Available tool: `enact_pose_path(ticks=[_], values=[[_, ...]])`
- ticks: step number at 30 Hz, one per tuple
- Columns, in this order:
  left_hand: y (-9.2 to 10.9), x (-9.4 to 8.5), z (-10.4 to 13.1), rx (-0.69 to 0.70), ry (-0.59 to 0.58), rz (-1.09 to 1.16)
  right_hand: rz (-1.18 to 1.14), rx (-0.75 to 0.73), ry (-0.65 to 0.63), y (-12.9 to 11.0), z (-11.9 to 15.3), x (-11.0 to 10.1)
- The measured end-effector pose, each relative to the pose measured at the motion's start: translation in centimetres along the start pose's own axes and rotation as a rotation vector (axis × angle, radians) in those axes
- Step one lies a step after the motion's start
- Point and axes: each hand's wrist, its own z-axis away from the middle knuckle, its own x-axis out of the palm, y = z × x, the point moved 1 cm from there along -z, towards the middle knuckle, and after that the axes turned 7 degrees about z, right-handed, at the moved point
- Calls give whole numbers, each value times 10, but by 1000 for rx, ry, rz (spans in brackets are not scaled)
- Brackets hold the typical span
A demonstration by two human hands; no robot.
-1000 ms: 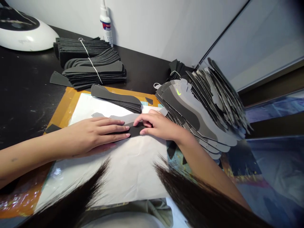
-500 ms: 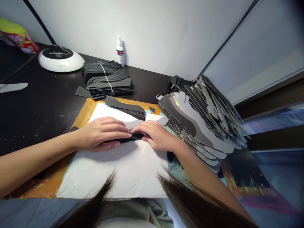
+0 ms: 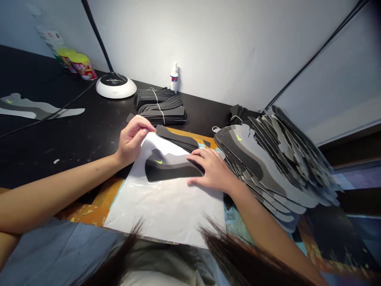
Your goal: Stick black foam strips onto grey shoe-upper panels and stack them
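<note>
here, one left grip [image 3: 131, 138] is pinched together, contents unclear; one right grip [image 3: 213, 171] spreads over one panel [image 3: 171, 172].

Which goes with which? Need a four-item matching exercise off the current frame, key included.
1. left hand
2. right hand
3. white bottle
4. dark bundle nearest the lamp base

A. upright by the wall
B. at the right end of the grey-and-black piece
C. bound with a white tie
D. near the far left corner of the white sheet

Pairs: 1-D, 2-B, 3-A, 4-C
</note>
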Motion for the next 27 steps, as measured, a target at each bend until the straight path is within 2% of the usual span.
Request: enact_pose_path(ticks=[4,7,11,13,17,19,21,23,27], values=[[10,1,3,39,-120,-65,33,-90,21,0,1,-3],[18,3,3,87,-193,-88,92,-166,173,0,4,-3],[27,3,1,142,-61,-84,182,-178,419,0,5,-5],[31,2,0,122,-66,-67,203,-160,479,0,5,-6],[37,7,-1,79,-297,-101,173,-102,515,-3,2,-6],[39,10,1,119,-327,-136,143,-64,511,-6,1,-6],[42,14,3,136,-310,-160,117,-33,514,-11,-1,-5],[44,18,6,76,-279,-157,92,-5,531,-18,-4,-5],[50,21,9,-198,-192,-98,51,47,559,-32,-10,-8]])
